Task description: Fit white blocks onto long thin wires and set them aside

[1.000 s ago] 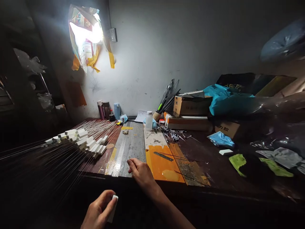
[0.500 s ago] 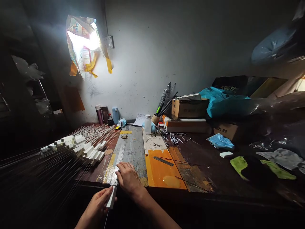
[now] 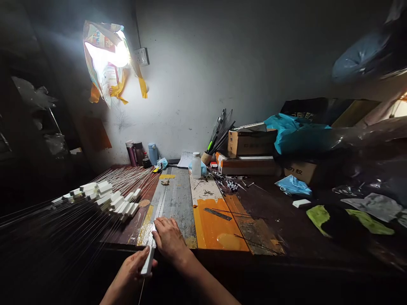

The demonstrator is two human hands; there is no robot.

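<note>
My left hand (image 3: 136,263) is closed round a white block (image 3: 148,262) just off the table's front edge, with a thin rod or wire trailing down from the block. My right hand (image 3: 168,237) rests on the grey board (image 3: 179,199), its fingers together over a long metal ruler (image 3: 163,198). The ruler's near end lies close to the block's upper end. Whether my right fingers pinch something small under them is hidden.
Many white blocks on thin wires (image 3: 104,197) lie at the left. A white bottle (image 3: 196,166), an orange sheet (image 3: 219,228) and a dark blade-like strip (image 3: 218,214) are further right. Boxes (image 3: 251,143) stand at the back; a blue mask (image 3: 294,186) lies on the right.
The view has shifted slightly. My left hand and the block have moved up a little towards the ruler's near end. My right hand stays on the ruler.
</note>
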